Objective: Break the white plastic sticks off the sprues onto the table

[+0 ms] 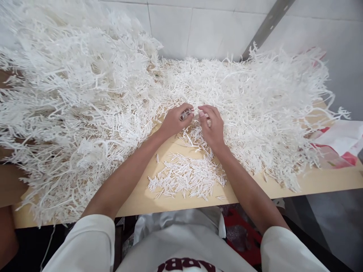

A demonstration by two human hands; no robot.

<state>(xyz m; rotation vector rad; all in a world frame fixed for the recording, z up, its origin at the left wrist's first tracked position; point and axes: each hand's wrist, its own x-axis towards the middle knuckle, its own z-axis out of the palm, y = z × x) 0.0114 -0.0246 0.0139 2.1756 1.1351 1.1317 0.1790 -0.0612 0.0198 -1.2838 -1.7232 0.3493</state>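
My left hand (176, 119) is closed, its thumb and fingers curled around a small whitish, partly shiny piece (185, 114) whose kind I cannot make out. Just to the right, my right hand (212, 126) has its fingers bent toward the thumb; whatever lies between them is too small to tell. The fingertips of both hands almost meet. Below them, a low pile of short, thin white sticks (188, 175) lies on the tan tabletop (136, 202). A few longer white strands (191, 140) rest between this pile and my hands.
A tall heap of branched white plastic-looking strands (85, 87) covers the left side. Another heap (263, 109) spreads over the right, joining it behind my hands. A white and pink bag (340, 141) sits at the right end. A tiled wall (170, 26) stands behind.
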